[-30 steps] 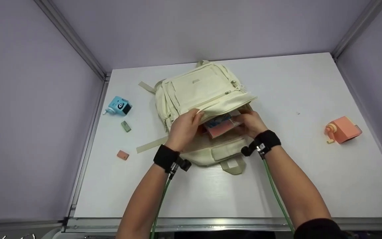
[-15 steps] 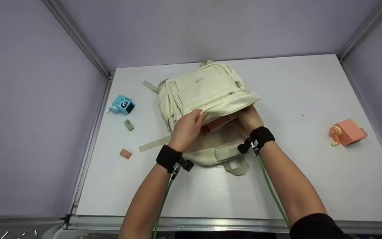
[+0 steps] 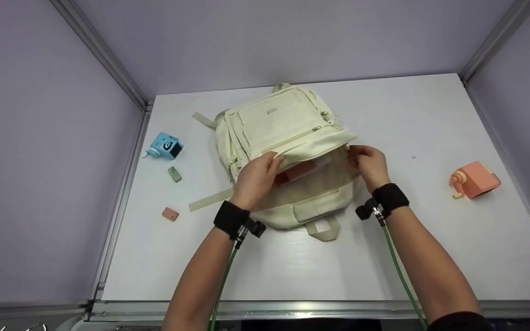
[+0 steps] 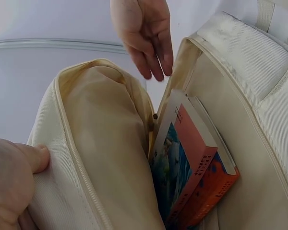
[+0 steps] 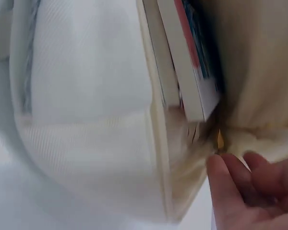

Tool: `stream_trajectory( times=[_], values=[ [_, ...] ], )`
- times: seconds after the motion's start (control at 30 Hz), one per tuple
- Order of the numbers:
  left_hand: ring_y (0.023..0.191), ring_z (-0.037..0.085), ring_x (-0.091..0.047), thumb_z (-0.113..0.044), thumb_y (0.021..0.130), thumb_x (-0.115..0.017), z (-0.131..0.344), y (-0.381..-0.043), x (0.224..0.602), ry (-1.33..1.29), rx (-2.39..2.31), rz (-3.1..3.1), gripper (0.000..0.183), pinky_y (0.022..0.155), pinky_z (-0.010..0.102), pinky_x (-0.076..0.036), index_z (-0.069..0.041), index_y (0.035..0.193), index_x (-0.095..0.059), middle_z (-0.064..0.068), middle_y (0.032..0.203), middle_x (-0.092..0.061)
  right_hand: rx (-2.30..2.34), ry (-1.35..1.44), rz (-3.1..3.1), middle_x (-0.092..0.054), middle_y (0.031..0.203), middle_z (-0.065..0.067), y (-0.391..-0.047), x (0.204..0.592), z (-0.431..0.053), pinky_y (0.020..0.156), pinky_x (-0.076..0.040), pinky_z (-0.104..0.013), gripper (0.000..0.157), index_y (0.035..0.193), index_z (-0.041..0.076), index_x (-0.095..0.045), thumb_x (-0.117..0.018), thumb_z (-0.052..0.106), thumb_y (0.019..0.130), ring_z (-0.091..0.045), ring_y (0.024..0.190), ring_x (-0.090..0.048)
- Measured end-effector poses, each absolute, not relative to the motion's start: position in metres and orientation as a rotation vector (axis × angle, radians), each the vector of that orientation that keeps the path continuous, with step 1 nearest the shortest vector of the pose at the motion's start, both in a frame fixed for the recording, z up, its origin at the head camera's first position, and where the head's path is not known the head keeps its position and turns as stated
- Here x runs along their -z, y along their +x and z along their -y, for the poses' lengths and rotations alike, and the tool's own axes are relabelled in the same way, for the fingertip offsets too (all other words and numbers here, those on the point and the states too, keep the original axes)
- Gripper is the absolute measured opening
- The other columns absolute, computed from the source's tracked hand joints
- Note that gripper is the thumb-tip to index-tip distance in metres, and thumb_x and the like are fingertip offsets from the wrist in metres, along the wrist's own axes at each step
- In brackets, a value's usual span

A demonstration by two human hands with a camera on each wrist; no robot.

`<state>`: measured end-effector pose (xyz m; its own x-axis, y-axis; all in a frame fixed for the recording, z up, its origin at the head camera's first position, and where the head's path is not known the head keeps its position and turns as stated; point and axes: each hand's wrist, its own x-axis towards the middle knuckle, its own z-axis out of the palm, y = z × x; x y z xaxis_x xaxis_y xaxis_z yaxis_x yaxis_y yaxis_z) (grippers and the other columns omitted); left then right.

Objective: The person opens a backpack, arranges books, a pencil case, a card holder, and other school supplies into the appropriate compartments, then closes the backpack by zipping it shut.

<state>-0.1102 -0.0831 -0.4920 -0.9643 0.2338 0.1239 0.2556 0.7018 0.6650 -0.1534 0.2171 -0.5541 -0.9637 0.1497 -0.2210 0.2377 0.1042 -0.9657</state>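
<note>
A cream backpack lies on the white table, its main compartment unzipped. My left hand pinches the raised front panel by its edge, thumb on the outside in the left wrist view. Two books stand inside, side by side: one with a pink and blue cover, the other with an orange-red spine. Beside the right end of the opening is my right hand, fingers loosely bent and holding nothing. In the right wrist view its fingertips are close to the zip's end; whether they touch the fabric I cannot tell.
On the left of the table lie a blue toy-like sharpener, a green eraser-like block and a reddish-brown block. An orange crank sharpener lies at the right. Purple-grey walls border the sides and back.
My right hand has gone into the backpack with the pink and blue book, let it go and come out to the right. My left hand has kept hold of the panel.
</note>
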Motion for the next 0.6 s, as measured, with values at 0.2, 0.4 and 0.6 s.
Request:
stream_trajectory(
  times=[0.2, 0.4, 0.6],
  values=[
    [0.061, 0.017, -0.046, -0.038, 0.110, -0.047, 0.087, -0.107, 0.499, -0.515, 1.073, 2.908, 0.032, 0.061, 0.034, -0.038, -0.016, 0.088, -0.055, -0.003, 0.068, -0.043, 2.081, 0.532, -2.179, -0.040, 0.159, -0.017, -0.160, 0.552, -0.236, 0.117, -0.032, -0.045, 0.070, 0.155, 0.002, -0.040, -0.038, 0.054, 0.107, -0.032, 0.144, -0.040],
    [0.096, 0.016, -0.068, -0.037, 0.110, -0.047, 0.088, -0.097, 0.518, -0.750, 0.980, 3.001, 0.033, 0.086, 0.037, -0.053, -0.019, 0.126, -0.068, -0.002, 0.105, -0.072, 1.820, 0.372, -2.103, -0.023, 0.166, -0.014, -0.161, 0.554, -0.235, 0.118, -0.023, -0.058, 0.086, 0.162, 0.008, -0.026, -0.045, 0.065, 0.101, -0.037, 0.150, -0.025],
    [0.128, 0.016, -0.059, -0.033, 0.110, -0.047, 0.090, -0.089, 0.544, -0.929, 0.826, 3.100, 0.039, 0.106, 0.034, -0.046, -0.021, 0.146, -0.059, -0.002, 0.139, -0.064, 1.670, 0.340, -2.188, -0.029, 0.161, -0.024, -0.160, 0.567, -0.232, 0.109, -0.039, -0.049, 0.080, 0.163, 0.004, -0.020, -0.061, 0.031, 0.100, -0.036, 0.141, -0.038]
  ],
)
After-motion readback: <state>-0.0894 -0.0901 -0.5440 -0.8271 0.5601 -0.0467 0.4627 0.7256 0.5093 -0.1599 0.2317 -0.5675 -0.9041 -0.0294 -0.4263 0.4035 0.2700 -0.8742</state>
